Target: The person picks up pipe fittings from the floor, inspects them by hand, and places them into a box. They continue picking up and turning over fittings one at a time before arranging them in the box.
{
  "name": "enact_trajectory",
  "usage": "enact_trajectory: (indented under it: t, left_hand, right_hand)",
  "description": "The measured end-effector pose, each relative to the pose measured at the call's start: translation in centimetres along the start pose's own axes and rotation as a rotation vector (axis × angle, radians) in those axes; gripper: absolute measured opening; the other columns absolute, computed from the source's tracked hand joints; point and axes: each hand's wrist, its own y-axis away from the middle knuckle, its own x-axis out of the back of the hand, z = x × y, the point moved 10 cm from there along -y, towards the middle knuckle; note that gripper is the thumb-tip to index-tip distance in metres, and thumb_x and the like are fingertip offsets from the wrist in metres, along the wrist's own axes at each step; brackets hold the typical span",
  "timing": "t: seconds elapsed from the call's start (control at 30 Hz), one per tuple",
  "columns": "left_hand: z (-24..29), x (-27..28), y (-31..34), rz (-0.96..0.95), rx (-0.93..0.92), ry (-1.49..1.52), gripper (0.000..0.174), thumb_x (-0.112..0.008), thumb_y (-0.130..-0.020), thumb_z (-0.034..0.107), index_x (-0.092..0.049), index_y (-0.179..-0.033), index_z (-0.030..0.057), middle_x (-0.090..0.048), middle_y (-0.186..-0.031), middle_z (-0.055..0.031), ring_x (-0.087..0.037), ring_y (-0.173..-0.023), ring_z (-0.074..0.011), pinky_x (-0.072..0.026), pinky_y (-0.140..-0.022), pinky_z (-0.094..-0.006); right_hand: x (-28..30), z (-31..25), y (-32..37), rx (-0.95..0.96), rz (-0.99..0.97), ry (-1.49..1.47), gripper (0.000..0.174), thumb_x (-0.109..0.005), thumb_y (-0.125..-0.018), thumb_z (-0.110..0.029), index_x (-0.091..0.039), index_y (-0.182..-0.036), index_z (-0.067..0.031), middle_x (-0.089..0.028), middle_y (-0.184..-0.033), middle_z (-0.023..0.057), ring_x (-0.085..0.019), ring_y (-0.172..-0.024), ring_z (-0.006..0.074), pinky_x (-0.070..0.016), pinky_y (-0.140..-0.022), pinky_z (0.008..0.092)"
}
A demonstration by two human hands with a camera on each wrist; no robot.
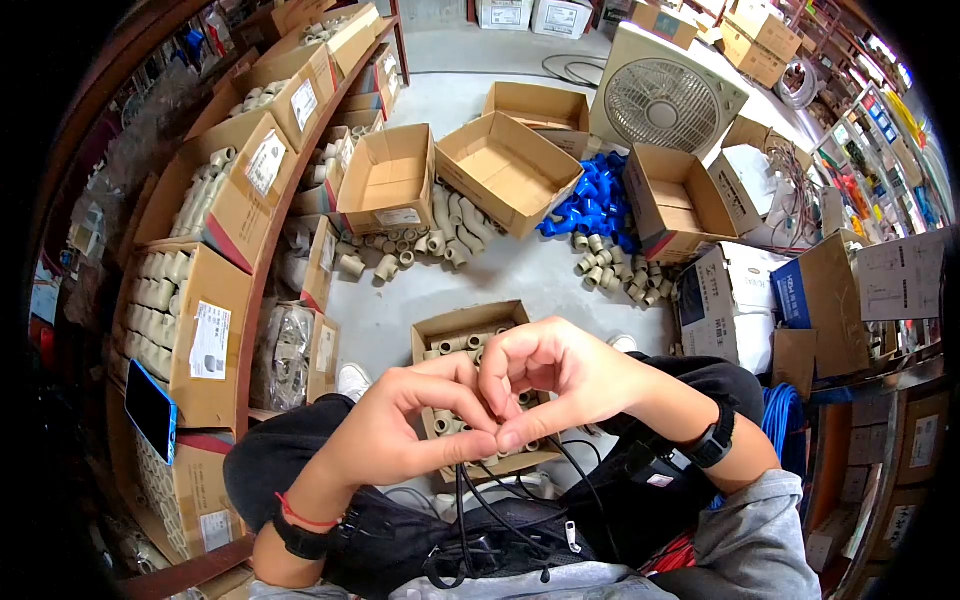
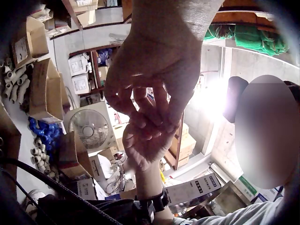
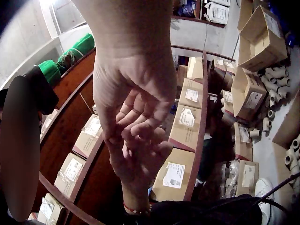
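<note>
Nearest to us are the two hands, raised over the lap with their fingertips and thumbs meeting: the left hand (image 1: 400,425) and the right hand (image 1: 565,385). The fingers of both are bent inward with narrow gaps, and we cannot tell whether something tiny sits between the tips. Black cords (image 1: 461,505) hang just below them, in front of the dark trousers (image 1: 268,440).

Beyond the hands, on the floor between the white shoes (image 1: 352,382), stands an open cardboard carton (image 1: 466,320) with beige pipe fittings (image 1: 442,424) in it, partly hidden from us. We judge these fittings to be light, stiff plastic, smooth enough to slip a little but hardly fragile; we would take one round its barrel, thumb against fingers. The carton looks soft-walled, so we would support it under the base rather than pull at its flaps.

Farther off, blue pipe fittings (image 1: 590,195) lie heaped right of centre, near a box fan (image 1: 662,100). At left, shelved cartons (image 1: 210,340) hold more beige pieces, and a phone (image 1: 150,412) leans beside them.
</note>
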Motion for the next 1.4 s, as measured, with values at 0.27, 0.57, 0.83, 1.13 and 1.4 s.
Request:
enact_trajectory:
  t: [0.27, 0.57, 0.83, 1.13, 1.4]
  left_hand:
    - [-0.3, 0.0, 0.0, -0.010, -0.006, 0.015, 0.007, -0.065, -0.066, 0.007, -0.061, -0.070, 0.0034, -0.053, -0.074, -0.0026, -0.049, -0.073, -0.0124, -0.0364, -0.073, -0.0251]
    - [-0.3, -0.2, 0.0, -0.014, -0.004, 0.037, 0.008, -0.065, -0.066, 0.008, -0.062, -0.072, 0.0032, -0.054, -0.076, -0.0036, -0.049, -0.076, -0.0132, -0.0366, -0.074, -0.0261]
    - [-0.1, -0.2, 0.0, -0.019, -0.016, 0.029, 0.007, -0.065, -0.066, 0.007, -0.062, -0.072, 0.0034, -0.054, -0.075, -0.0034, -0.049, -0.075, -0.0129, -0.0367, -0.074, -0.0260]
    - [-0.2, -0.1, 0.0, -0.002, 0.003, 0.022, 0.007, -0.065, -0.066, 0.007, -0.061, -0.070, 0.0029, -0.053, -0.072, -0.0023, -0.048, -0.073, -0.0119, -0.0363, -0.073, -0.0251]
    - [-1.0, 1.5, 0.2, 0.122, 0.056, 0.022, 0.013, -0.060, -0.071, 0.009, -0.056, -0.081, 0.0018, -0.051, -0.077, -0.0016, -0.049, -0.075, -0.0099, -0.0377, -0.067, -0.0229]
  right_hand:
    - [-0.2, 0.0, 0.0, 0.021, -0.013, -0.014, 0.020, -0.066, -0.064, 0.000, -0.049, -0.073, -0.0041, -0.053, -0.070, -0.0010, -0.050, -0.070, 0.0073, -0.0403, -0.068, 0.0224]
    - [-0.1, 0.2, 0.0, 0.016, -0.001, -0.022, 0.019, -0.066, -0.064, 0.000, -0.049, -0.070, -0.0046, -0.053, -0.070, -0.0009, -0.050, -0.072, 0.0080, -0.0402, -0.069, 0.0225]
    - [-0.3, 0.3, 0.0, 0.006, -0.011, -0.037, 0.018, -0.066, -0.065, 0.000, -0.049, -0.072, -0.0037, -0.054, -0.070, 0.0000, -0.050, -0.071, 0.0077, -0.0399, -0.069, 0.0225]
    - [-0.3, 0.2, 0.0, 0.009, -0.009, -0.036, 0.017, -0.065, -0.066, 0.000, -0.049, -0.073, -0.0030, -0.053, -0.070, 0.0000, -0.050, -0.071, 0.0075, -0.0401, -0.068, 0.0222]
    - [1.2, -0.9, -0.1, 0.117, 0.126, 0.062, 0.010, -0.061, -0.069, 0.000, -0.051, -0.072, -0.0027, -0.052, -0.070, -0.0011, -0.049, -0.066, 0.0057, -0.0397, -0.064, 0.0201]
